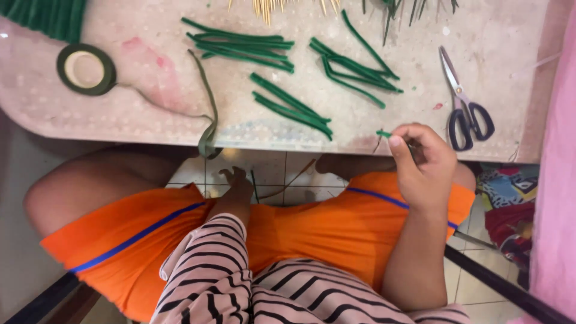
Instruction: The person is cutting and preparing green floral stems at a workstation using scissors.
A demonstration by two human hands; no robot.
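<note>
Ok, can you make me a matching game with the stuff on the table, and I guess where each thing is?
Things:
1. scissors
2. roll of green tape
3. green stick
4. left hand

Places:
A. pinched in the right hand at the table edge
B. lying on the table near its right end
C. down below the table edge, between the knees
D. lying on the table near its left end

Pairs: 1-B, 2-D, 3-A, 4-C
</note>
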